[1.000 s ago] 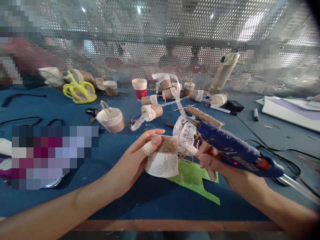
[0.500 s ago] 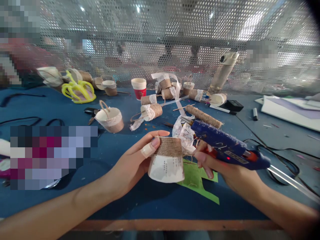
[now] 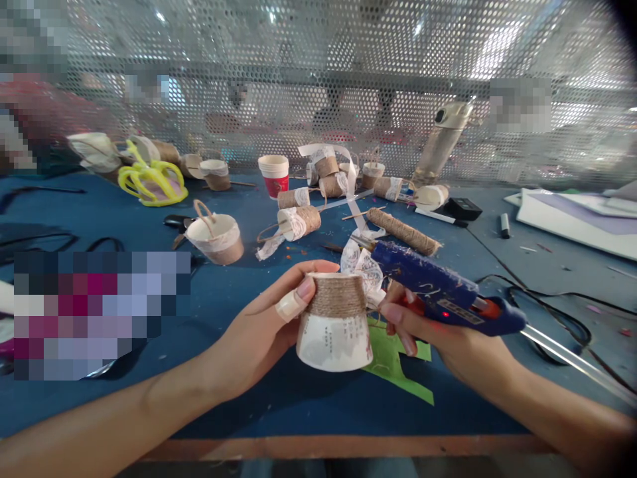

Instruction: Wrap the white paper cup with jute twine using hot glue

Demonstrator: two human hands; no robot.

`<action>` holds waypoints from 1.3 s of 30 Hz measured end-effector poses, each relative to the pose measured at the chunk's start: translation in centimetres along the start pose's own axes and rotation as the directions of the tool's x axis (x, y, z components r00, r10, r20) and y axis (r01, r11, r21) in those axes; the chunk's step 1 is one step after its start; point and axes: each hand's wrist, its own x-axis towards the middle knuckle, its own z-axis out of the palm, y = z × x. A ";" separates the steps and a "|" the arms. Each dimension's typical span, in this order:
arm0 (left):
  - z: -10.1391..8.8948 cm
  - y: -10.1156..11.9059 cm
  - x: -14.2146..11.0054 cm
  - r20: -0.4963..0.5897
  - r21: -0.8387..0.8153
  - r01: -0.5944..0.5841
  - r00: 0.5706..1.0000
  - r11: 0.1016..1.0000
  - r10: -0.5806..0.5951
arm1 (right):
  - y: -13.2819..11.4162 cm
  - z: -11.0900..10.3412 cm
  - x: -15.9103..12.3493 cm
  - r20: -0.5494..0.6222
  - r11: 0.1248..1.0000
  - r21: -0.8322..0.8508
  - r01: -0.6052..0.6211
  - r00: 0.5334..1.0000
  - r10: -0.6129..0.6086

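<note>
My left hand (image 3: pixel 281 309), with a bandage on the thumb, is closed on a small paper cup (image 3: pixel 334 342). Brown twine (image 3: pixel 338 295) wraps the cup's narrow upper part, while its wide lower part is bare white with printing. In my right hand (image 3: pixel 423 325) is a blue glue gun (image 3: pixel 432 279) with a small red light, its nozzle pointing up and left beyond the cup. A clear glue stick (image 3: pixel 572 355) sticks out of its back. White lace (image 3: pixel 359 260) hangs between the cup and the gun; whether my right fingers pinch it I cannot tell.
Green paper (image 3: pixel 393 372) lies under the hands. Farther back are a twine roll (image 3: pixel 405 230), a lace-rimmed cup basket (image 3: pixel 216 242), a red cup (image 3: pixel 274 180), several twine-wrapped cups and a yellow frame (image 3: pixel 152 182). Black cables (image 3: pixel 542 292) run at right. Perforated metal (image 3: pixel 279 86) stands behind.
The cup has shifted slightly down and right in view and tilted a little. The glue gun and my right hand have moved slightly left, closer to the cup. Both holds are unchanged.
</note>
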 end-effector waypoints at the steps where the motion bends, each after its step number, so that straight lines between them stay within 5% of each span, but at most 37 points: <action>1: 0.0 -0.1 0.0 0.013 -0.004 -0.004 1.000 1.000 0.004 | 0.0 0.0 0.0 0.004 1.000 0.005 0.004 1.000 -0.004; 20: 0.2 -0.4 -0.1 0.164 -0.053 -0.017 0.986 0.998 0.025 | 0.3 0.1 -0.1 0.016 0.998 0.044 -0.039 0.999 0.038; 39: 0.5 -0.7 0.2 0.175 -0.101 0.050 0.984 0.994 -0.032 | 0.2 0.9 -0.2 -0.089 0.998 -0.058 0.033 0.995 -0.038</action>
